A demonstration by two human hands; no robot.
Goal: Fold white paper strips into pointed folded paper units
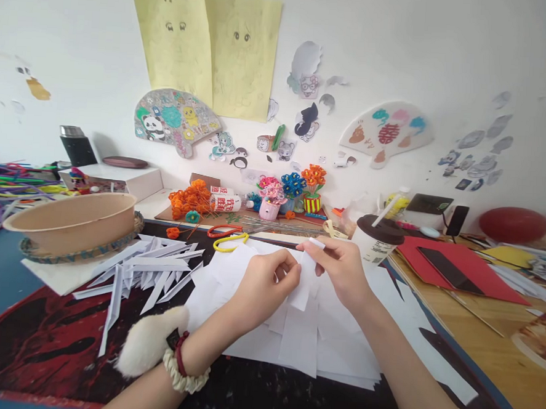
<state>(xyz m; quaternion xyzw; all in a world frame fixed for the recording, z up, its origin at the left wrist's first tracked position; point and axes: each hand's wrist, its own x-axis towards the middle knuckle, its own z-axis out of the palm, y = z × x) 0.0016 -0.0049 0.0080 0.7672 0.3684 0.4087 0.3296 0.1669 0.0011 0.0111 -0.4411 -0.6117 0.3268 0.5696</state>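
Between my two hands is a strip of white paper (301, 292), held above a spread of white paper pieces (338, 344). My left hand (267, 284) pinches the strip's left edge with thumb and forefinger. At its upper end, my right hand (336, 267) grips the paper between thumb and fingers, and a small folded part shows near the thumb. To the left lies a heap of narrow folded paper strips (151, 268). Yellow-handled scissors (230, 241) rest just behind the paper. A white fluffy object (151, 342) lies beside my left wrist.
A beige oval basin (72, 223) stands at the left. Behind the paper are orange pipe-cleaner flowers (194, 203) and small flower pots (269, 209). A lidded cup with a straw (377, 238) stands behind my right hand. A dark phone (449, 269) lies on red sheets (418, 256) at right.
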